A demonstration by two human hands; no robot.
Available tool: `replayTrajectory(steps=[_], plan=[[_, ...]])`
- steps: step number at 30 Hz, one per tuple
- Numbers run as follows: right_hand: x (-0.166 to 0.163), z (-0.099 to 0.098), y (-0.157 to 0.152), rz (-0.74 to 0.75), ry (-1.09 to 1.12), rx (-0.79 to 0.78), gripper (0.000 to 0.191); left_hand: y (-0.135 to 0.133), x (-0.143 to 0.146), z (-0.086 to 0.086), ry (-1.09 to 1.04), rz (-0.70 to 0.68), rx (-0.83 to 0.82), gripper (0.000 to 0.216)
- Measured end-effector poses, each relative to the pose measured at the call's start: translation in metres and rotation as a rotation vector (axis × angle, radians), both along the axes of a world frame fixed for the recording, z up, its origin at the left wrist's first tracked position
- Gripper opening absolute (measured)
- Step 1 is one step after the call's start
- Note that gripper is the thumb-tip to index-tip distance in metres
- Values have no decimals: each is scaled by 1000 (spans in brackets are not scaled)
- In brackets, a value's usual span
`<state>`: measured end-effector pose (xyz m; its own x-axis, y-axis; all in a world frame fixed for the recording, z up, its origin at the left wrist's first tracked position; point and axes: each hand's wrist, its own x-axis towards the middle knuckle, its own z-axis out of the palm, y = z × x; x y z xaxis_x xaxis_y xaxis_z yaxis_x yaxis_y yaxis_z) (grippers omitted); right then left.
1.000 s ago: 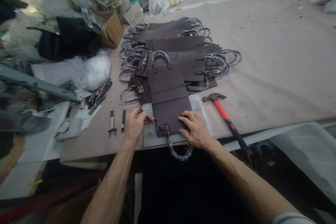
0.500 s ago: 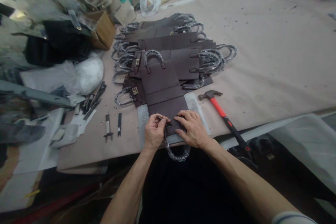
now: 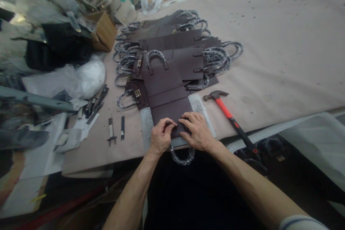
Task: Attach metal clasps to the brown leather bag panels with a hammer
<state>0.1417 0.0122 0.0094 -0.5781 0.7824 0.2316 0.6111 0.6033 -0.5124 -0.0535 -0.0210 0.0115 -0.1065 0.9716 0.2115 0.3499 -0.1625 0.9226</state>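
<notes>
A dark brown bag panel [image 3: 164, 86] lies flat, with plastic-wrapped handles at its far and near ends. The near handle [image 3: 183, 157] hangs over the table edge. My left hand [image 3: 161, 134] is closed in a pinch around a thin dark rod-like tool [image 3: 169, 122], its tip low over the panel's near end. Its exact kind is hidden by the fingers. My right hand [image 3: 197, 131] rests on the panel's near right side, fingers spread and pressing on it. Under the panel, a pale slab [image 3: 199, 106] shows at both sides.
A claw hammer [image 3: 229, 115] with a red and black handle lies right of the slab. Left of it are a pronged tool [image 3: 110, 131] and a dark flat tool [image 3: 123, 128]. Stacked bag panels [image 3: 185, 64] lie beyond; a cardboard box [image 3: 104, 30] stands far left.
My left hand has shifted slightly to the right, its fingers closer over the tool's tip. My right hand stays in place on the panel. The whole view has shifted a little.
</notes>
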Motion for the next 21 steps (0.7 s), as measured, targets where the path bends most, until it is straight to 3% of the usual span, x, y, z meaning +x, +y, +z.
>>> replayTrajectory(steps=[4,11,13,16,19,21], plan=[[0,0,0,-3,16,-10,44,7,-1,10,96,-87,-16,16],[12,2,7,-1,216,-16,32,0,9,-3,162,22,71,14],[32,6,13,-122,238,11,29,0,9,-6,153,1,73,12],[74,9,22,-473,51,11,33,3,8,-8,150,-39,52,11],[112,10,27,-689,-204,-196,37,4,7,-10,163,-60,63,12],[123,12,26,-755,-156,-416,29,2,6,-12,173,-76,93,14]])
